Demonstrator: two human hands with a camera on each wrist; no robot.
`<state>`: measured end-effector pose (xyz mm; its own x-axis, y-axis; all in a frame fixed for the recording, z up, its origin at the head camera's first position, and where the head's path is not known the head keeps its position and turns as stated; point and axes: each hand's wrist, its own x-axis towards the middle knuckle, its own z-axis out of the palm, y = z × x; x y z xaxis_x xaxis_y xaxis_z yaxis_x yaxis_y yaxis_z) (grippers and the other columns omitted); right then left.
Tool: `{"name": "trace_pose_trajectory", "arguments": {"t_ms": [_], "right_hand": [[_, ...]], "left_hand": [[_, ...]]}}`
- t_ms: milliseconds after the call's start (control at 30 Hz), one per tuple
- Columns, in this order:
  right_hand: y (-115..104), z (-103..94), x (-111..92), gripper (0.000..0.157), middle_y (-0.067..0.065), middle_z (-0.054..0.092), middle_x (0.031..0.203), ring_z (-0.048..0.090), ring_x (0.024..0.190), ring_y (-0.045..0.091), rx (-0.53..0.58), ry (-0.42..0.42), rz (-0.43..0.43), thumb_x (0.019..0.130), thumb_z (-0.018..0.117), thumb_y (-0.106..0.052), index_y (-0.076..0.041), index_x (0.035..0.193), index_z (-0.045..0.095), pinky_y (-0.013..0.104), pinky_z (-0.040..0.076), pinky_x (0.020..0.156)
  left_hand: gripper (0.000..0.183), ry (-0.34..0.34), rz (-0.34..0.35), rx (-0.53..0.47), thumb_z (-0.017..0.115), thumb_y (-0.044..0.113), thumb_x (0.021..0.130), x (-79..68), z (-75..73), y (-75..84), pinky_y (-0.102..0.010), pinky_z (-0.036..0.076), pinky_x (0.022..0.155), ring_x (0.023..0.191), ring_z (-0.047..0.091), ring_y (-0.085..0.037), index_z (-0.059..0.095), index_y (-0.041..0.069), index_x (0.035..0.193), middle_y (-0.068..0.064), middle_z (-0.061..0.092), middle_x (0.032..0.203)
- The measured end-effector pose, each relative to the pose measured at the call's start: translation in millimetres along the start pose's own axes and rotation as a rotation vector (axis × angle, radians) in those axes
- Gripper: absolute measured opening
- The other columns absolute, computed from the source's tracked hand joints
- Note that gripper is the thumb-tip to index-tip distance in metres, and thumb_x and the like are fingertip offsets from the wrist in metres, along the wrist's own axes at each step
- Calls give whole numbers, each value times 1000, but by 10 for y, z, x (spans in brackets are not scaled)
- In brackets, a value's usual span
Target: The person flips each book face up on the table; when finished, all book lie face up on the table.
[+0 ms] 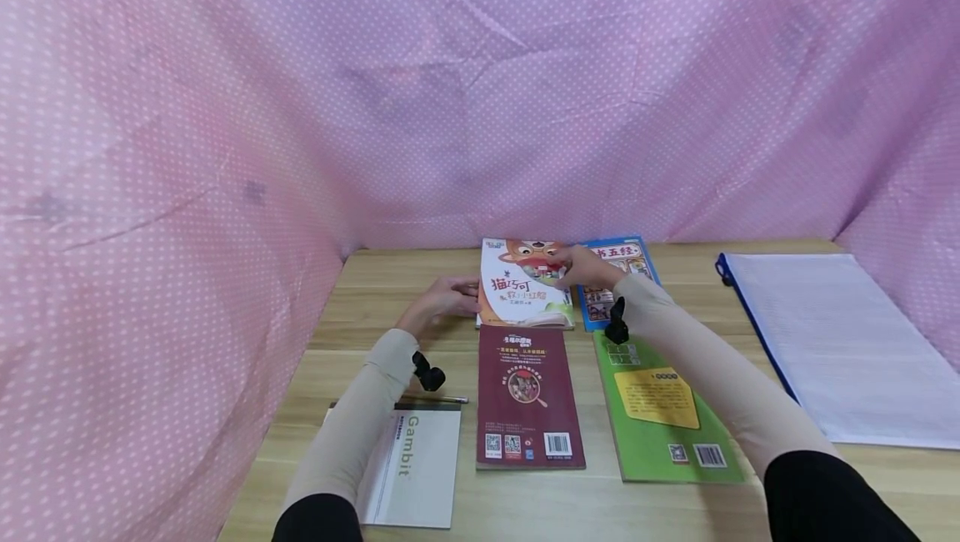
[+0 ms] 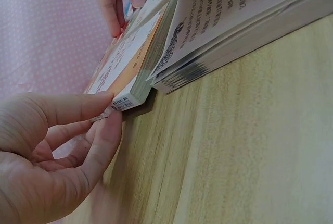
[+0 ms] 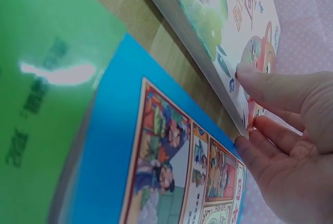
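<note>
A white picture book [image 1: 517, 296] with an orange cartoon animal on its cover lies at the back middle of the table, between both hands. My left hand [image 1: 444, 300] pinches its spine edge; in the left wrist view the thumb [image 2: 78, 106] is on the cover side and a finger below. At the opposite edge my right hand [image 1: 588, 267] grips the book, its thumb [image 3: 270, 87] on the cover and fingers by the side. Just in front lies a maroon book [image 1: 525, 409], back cover up. Beside the right hand is a blue book [image 1: 596, 318], partly hidden by that arm.
A green book [image 1: 637, 450] lies front right, below the blue one. Front left are a Gambit notebook [image 1: 431, 475] and a pencil [image 1: 450, 398], partly covered by the left sleeve. A white zip folder [image 1: 840, 342] lies at right. Pink dotted cloth [image 1: 480, 108] hangs behind the table.
</note>
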<state>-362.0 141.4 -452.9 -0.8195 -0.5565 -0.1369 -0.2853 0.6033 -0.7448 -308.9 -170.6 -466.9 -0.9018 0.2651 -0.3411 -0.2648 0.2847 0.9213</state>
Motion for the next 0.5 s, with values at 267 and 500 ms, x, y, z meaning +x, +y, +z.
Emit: {"name": "trace_pose_trajectory", "arguments": {"t_ms": [267, 500], "right_hand": [[-38, 14, -5, 58, 30, 46, 151, 56, 92, 31, 0, 9, 24, 94, 68, 1, 7, 147, 47, 31, 46, 66], [-67, 2, -48, 61, 29, 38, 158, 56, 103, 51, 43, 37, 53, 95, 68, -2, 2, 151, 44, 31, 50, 67]], "left_hand": [[66, 24, 31, 80, 70, -9, 88, 21, 21, -23, -29, 60, 93, 103, 65, -21, 47, -2, 149, -23, 61, 133], [61, 17, 28, 35, 61, -11, 92, -26, 42, 38, -36, 56, 102, 121, 61, -34, 43, -6, 150, -29, 54, 140]]}}
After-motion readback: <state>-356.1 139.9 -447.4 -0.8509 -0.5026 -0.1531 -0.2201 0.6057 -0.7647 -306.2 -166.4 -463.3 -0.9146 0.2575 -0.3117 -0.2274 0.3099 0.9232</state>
